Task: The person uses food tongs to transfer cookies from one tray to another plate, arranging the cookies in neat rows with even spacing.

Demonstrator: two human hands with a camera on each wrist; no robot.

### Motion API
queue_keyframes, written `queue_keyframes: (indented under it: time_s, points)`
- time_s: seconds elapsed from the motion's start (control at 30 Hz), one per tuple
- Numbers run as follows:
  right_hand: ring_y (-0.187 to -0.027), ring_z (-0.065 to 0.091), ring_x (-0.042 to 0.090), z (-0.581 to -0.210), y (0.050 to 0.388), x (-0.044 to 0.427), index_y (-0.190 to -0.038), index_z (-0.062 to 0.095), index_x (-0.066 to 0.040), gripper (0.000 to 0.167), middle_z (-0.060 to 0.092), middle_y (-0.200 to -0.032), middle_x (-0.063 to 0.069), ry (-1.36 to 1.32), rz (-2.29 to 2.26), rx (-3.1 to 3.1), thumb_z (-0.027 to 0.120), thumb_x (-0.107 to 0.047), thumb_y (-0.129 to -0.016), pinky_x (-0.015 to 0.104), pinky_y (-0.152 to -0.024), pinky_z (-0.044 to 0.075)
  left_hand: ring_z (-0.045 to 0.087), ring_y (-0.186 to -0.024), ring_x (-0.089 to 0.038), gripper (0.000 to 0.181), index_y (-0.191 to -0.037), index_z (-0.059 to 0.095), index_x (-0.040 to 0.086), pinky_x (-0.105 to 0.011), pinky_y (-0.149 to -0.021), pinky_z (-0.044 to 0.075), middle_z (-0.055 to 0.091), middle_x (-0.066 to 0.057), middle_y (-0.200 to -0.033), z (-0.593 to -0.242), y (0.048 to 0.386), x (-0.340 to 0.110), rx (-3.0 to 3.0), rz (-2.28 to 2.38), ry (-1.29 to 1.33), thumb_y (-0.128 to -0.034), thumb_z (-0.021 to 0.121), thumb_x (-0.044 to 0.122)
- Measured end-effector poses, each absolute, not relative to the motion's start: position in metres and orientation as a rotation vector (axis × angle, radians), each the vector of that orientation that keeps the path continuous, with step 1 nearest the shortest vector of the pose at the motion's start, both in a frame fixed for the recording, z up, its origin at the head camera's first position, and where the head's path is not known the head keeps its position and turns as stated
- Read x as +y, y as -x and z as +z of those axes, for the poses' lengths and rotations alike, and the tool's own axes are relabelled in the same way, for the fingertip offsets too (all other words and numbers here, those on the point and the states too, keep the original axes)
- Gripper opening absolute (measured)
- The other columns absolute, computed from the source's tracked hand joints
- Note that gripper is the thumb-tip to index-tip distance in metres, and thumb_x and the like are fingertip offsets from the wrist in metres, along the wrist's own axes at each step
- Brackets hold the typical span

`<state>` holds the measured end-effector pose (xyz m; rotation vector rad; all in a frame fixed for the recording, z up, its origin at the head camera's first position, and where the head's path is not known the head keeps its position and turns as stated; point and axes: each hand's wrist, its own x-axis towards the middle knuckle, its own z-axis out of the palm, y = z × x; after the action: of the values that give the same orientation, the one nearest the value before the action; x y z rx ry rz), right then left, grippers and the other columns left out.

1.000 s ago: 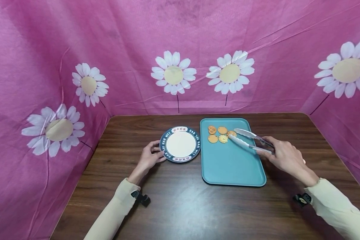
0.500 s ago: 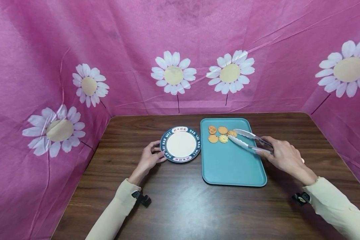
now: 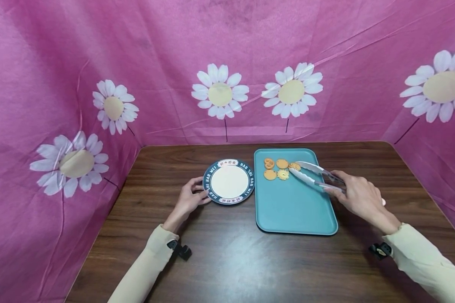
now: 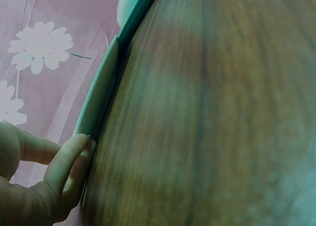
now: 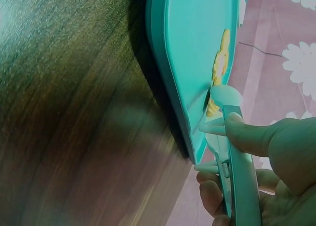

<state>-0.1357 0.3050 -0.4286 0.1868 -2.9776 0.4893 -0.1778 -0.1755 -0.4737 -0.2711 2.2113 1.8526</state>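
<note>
My left hand holds the left rim of a round plate, white with a dark blue lettered border. In the left wrist view, the thumb and fingers meet at the plate's edge. A pair of metal tongs is in my right hand, gripped by the thumb and fingers in the right wrist view. The spread tips of the tongs reach either side of a swirled cookie on a teal tray. Whether they touch it, I cannot tell. Several more cookies lie left of it.
The plate's right edge meets or nearly meets the tray's left rim. Both stand on a dark wooden table. A pink cloth with white daisies hangs behind the table and along its sides.
</note>
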Motion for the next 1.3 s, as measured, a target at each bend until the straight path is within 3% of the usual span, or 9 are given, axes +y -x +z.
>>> queue_keyframes:
  time_s: [0.4, 0.6, 0.8, 1.0, 1.13, 1.3]
  points:
    - [-0.06, 0.046, 0.022, -0.422, 0.135, 0.3, -0.142, 0.058, -0.01, 0.059, 0.052, -0.069, 0.006, -0.18, 0.476, -2.946, 0.073, -0.044, -0.097, 0.031, -0.036, 0.029, 0.071, -0.093, -0.019, 0.06, -0.154, 0.046, 0.008, -0.029, -0.086, 0.07, 0.058, -0.024, -0.13, -0.471, 0.177, -0.175, 2.186, 1.876, 0.285, -0.0979, 0.062, -0.008]
    - [-0.057, 0.041, 0.019, -0.419, 0.135, 0.291, -0.141, 0.059, -0.011, 0.057, 0.039, -0.065, 0.001, -0.238, 0.484, -2.915, 0.074, -0.043, -0.096, 0.029, -0.036, 0.024, 0.07, -0.092, -0.019, 0.06, -0.154, 0.045, 0.007, -0.029, -0.086, 0.07, 0.057, -0.025, -0.13, -0.47, 0.177, -0.175, 2.182, 1.887, 0.285, -0.0979, 0.061, -0.009]
    - [-0.06, 0.043, 0.02, -0.416, 0.137, 0.278, -0.142, 0.06, -0.012, 0.058, 0.039, -0.064, 0.0, -0.289, 0.486, -2.901, 0.075, -0.043, -0.095, 0.029, -0.036, 0.027, 0.07, -0.092, -0.018, 0.06, -0.154, 0.045, 0.007, -0.029, -0.085, 0.07, 0.057, -0.025, -0.13, -0.472, 0.176, -0.175, 2.191, 1.887, 0.278, -0.098, 0.061, -0.008]
    - [-0.06, 0.045, 0.019, -0.412, 0.14, 0.263, -0.14, 0.061, -0.013, 0.057, 0.053, -0.067, 0.003, -0.354, 0.504, -2.894, 0.077, -0.042, -0.094, 0.029, -0.035, 0.028, 0.07, -0.085, -0.015, 0.061, -0.154, 0.044, 0.004, -0.029, -0.084, 0.07, 0.056, -0.027, -0.129, -0.472, 0.176, -0.173, 2.166, 1.933, 0.278, -0.0973, 0.06, -0.011]
    - [-0.06, 0.047, 0.02, -0.412, 0.142, 0.253, -0.14, 0.062, -0.014, 0.056, 0.071, -0.084, 0.013, -0.386, 0.523, -2.905, 0.078, -0.041, -0.093, 0.029, -0.034, 0.031, 0.07, -0.083, -0.014, 0.062, -0.155, 0.043, 0.002, -0.028, -0.084, 0.07, 0.055, -0.029, -0.13, -0.472, 0.176, -0.172, 2.145, 1.963, 0.267, -0.097, 0.059, -0.013]
    - [-0.059, 0.048, 0.019, -0.413, 0.144, 0.24, -0.141, 0.062, -0.015, 0.055, 0.076, -0.101, 0.019, -0.426, 0.544, -2.922, 0.078, -0.039, -0.094, 0.028, -0.033, 0.032, 0.07, -0.086, -0.015, 0.061, -0.155, 0.043, 0.003, -0.03, -0.086, 0.07, 0.055, -0.029, -0.131, -0.474, 0.178, -0.174, 2.153, 1.945, 0.26, -0.0977, 0.059, -0.012]
